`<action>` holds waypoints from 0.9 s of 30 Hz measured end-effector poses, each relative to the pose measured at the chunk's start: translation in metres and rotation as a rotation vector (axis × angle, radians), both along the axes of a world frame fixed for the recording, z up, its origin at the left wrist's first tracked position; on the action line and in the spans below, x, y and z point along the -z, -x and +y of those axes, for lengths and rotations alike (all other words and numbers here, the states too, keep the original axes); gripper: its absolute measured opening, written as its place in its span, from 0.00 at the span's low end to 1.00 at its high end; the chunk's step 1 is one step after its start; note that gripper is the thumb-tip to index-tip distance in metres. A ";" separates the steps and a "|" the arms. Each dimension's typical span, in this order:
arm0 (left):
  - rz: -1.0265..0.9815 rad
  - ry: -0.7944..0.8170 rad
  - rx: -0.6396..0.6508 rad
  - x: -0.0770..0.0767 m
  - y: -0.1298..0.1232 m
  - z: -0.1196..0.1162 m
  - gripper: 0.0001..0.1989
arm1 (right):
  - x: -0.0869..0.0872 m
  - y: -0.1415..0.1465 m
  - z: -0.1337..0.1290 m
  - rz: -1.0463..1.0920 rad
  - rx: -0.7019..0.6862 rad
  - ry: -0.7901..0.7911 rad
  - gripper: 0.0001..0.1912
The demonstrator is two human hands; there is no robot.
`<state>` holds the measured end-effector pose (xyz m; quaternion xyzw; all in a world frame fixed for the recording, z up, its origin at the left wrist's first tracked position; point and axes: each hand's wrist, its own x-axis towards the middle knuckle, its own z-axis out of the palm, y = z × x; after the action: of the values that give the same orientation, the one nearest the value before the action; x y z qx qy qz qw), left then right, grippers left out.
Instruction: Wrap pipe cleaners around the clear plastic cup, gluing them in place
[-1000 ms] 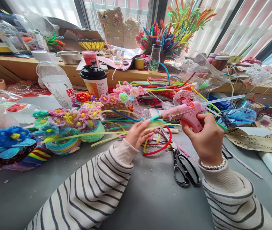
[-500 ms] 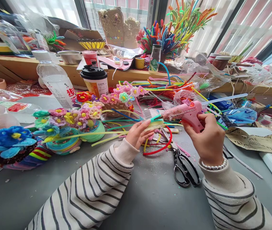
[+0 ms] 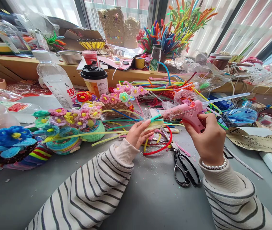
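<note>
My right hand [image 3: 209, 139] is wrapped round the handle of a pink hot glue gun [image 3: 191, 112]. A clear glue stick [image 3: 231, 97] juts out of the gun's back end. The nozzle points left and sits close to the fingertips of my left hand [image 3: 137, 134]; whether it touches anything is unclear. Pinched in my left hand is a pale yellow bundle of pipe cleaners [image 3: 154, 125] with a green strip [image 3: 156, 117] along its top; long yellow ends stick out leftward. Below lie a curved red pipe cleaner [image 3: 158, 152] and black-handled scissors [image 3: 185, 169].
Pipe cleaner flower pots [image 3: 91, 131] crowd the left side, with a plastic bottle [image 3: 56, 83] and a lidded paper cup [image 3: 94, 81] behind. Loose pipe cleaners [image 3: 155, 84] heap at the back. A brown paper sheet [image 3: 253, 140] lies to the right. Glitter specks dot the grey table [image 3: 150, 198].
My right hand and the glue gun have shifted very slightly to the right. My left hand stays in place with the yellow bundle.
</note>
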<state>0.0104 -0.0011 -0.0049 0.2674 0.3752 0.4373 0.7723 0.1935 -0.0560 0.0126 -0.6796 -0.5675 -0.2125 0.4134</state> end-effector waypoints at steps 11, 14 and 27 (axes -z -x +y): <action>0.018 0.013 -0.014 -0.002 0.000 0.000 0.18 | 0.001 -0.001 -0.001 -0.006 0.010 -0.015 0.15; 0.016 0.007 -0.013 -0.002 0.000 0.000 0.18 | 0.001 -0.001 -0.001 0.006 0.013 -0.009 0.15; -0.007 0.004 -0.023 0.000 0.000 0.001 0.15 | 0.001 -0.003 -0.002 0.024 0.022 0.001 0.15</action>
<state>0.0108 -0.0005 -0.0051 0.2598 0.3765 0.4462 0.7692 0.1964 -0.0580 0.0120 -0.6886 -0.5551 -0.2085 0.4174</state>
